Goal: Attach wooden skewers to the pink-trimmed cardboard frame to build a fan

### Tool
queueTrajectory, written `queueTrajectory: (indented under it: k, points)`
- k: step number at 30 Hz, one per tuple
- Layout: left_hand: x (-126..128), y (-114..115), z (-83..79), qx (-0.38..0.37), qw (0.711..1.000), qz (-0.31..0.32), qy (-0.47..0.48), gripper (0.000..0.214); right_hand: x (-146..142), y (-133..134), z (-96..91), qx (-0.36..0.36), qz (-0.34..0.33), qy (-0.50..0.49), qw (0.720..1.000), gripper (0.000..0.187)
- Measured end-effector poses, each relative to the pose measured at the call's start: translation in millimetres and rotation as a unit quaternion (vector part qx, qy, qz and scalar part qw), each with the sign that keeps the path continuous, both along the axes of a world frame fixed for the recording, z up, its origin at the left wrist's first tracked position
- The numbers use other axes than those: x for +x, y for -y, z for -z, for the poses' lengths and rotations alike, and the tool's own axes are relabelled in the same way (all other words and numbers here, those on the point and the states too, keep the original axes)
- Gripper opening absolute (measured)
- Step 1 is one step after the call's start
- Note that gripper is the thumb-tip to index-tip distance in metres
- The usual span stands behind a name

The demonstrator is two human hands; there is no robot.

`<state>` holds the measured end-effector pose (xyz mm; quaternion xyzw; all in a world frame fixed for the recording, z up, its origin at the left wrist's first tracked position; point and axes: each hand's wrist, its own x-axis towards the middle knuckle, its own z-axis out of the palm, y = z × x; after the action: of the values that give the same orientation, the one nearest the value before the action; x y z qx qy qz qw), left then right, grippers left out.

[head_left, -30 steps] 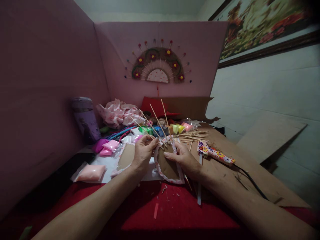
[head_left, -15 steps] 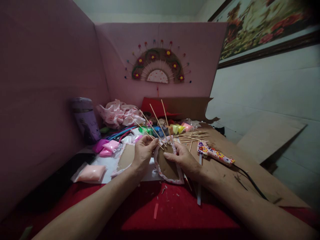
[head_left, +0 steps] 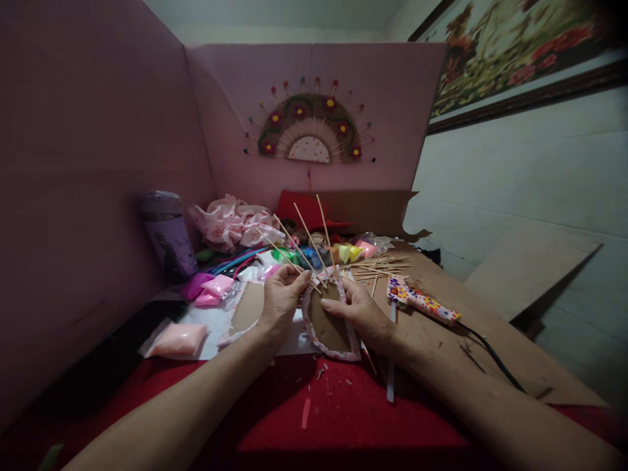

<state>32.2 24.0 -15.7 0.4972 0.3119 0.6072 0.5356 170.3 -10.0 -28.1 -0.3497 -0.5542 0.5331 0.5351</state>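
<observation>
Between my hands is a cardboard piece [head_left: 334, 327] with a pale, patterned fabric edging, its brown side facing me. Several thin wooden sticks [head_left: 307, 229] fan out from its upper end. My left hand [head_left: 283, 297] is closed, thumb and fingers pinching the leftmost wooden stick where it meets the cardboard. On the right edge, my right hand [head_left: 360, 311] grips the cardboard piece, thumb on the brown face and fingers hidden behind it. A second fabric-edged cardboard piece [head_left: 248, 307] lies left of my left wrist.
A flower-patterned glue gun [head_left: 422, 302] lies on the cardboard sheet [head_left: 495, 347] at right, near loose wooden sticks [head_left: 380, 268]. Bags of coloured clay [head_left: 179, 339], crumpled pink fabric [head_left: 230, 222] and a purple tumbler [head_left: 169, 235] stand left. A decorated fan [head_left: 309, 127] hangs on the pink panel.
</observation>
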Motion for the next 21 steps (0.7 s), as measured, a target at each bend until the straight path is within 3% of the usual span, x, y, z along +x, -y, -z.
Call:
queueTrajectory:
  k: [21]
  points:
    - [-0.1, -0.2, -0.1, 0.004, 1.000, 0.003, -0.002, 0.029, -0.3, -0.1, 0.3, -0.002, 0.002, 0.005, 1.000, 0.037]
